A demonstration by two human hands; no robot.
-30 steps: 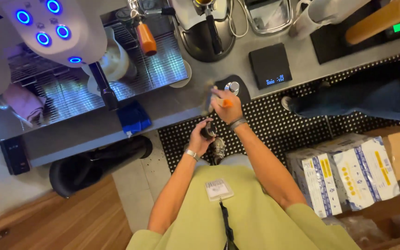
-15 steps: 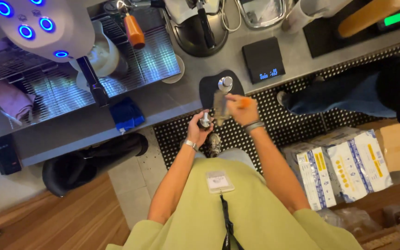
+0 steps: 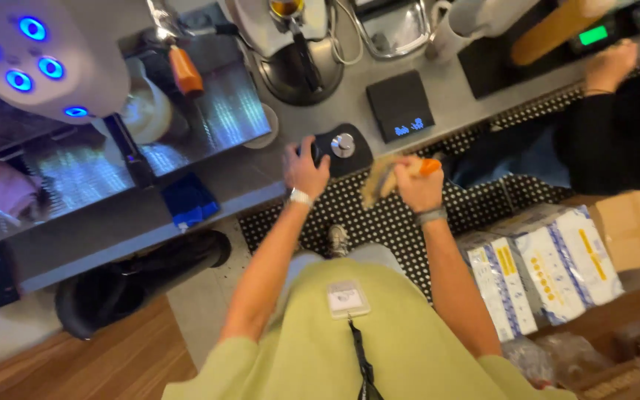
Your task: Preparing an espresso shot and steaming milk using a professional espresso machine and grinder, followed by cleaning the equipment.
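Observation:
My left hand point(image 3: 305, 170) grips the dark handle of a portafilter, whose round metal basket point(image 3: 342, 144) lies on a black mat point(image 3: 358, 159) at the counter's front edge. Just to the right, off the counter and over the perforated floor mat, my right hand point(image 3: 418, 189) holds a brush point(image 3: 378, 184) with tan bristles and an orange handle end. The bristles point left, toward the portafilter, but stay apart from it.
A black scale point(image 3: 400, 106) sits behind the mat, and a grinder point(image 3: 294, 52) stands further back. An espresso machine with blue lights point(image 3: 31, 52) and its drip tray point(image 3: 209, 122) are at left, with a blue cloth point(image 3: 190, 201). Another person in black point(image 3: 616, 137) stands right; boxes point(image 3: 542, 267) lie below.
My left hand has lifted the portafilter from over the floor mat onto the black counter mat. My right hand with the brush has drawn away to the right.

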